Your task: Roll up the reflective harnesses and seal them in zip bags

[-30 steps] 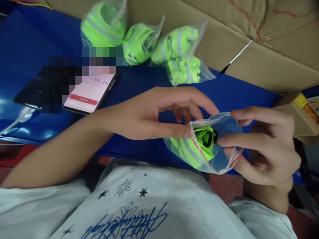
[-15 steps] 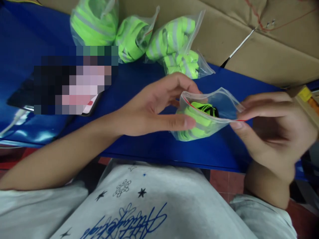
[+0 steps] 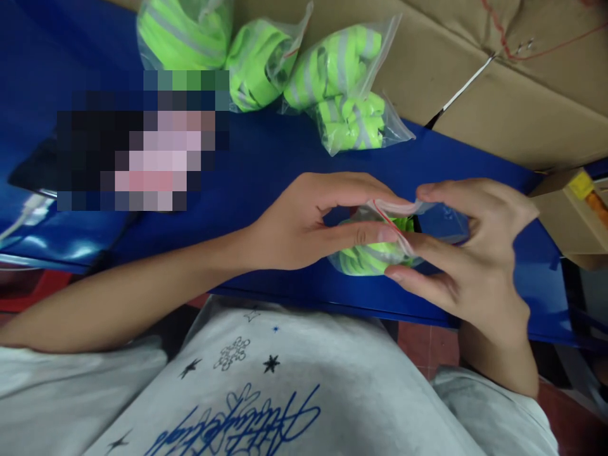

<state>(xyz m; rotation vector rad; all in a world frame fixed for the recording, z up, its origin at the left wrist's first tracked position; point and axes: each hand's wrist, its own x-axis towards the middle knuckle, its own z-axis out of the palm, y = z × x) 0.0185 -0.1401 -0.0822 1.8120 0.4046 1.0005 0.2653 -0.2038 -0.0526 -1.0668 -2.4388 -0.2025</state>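
Observation:
A clear zip bag [image 3: 403, 239] with a red seal line stands at the table's front, its mouth partly open. Inside it lies rolled bright green fabric with grey reflective strips [image 3: 363, 258]. My left hand [image 3: 304, 221] pinches the bag's left rim, thumb on the near side and fingers on the far side. On the right, my right hand [image 3: 479, 247] has its fingers round the mouth: one fingertip at the far rim, another at the near rim, the thumb lower by the bag's side.
Several filled bags of green reflective fabric [image 3: 339, 63] stand along the back of the blue table [image 3: 280, 149]. Brown cardboard [image 3: 513, 120] rises behind them. At left are a dark flat device [image 3: 33, 166], partly blurred out, and a white cable [image 3: 28, 214]. A small carton [image 3: 565, 212] sits at right.
My right hand has moved left from the bag's right corner to its mouth. My left hand has shifted slightly right and down. The mouth has narrowed from wide open.

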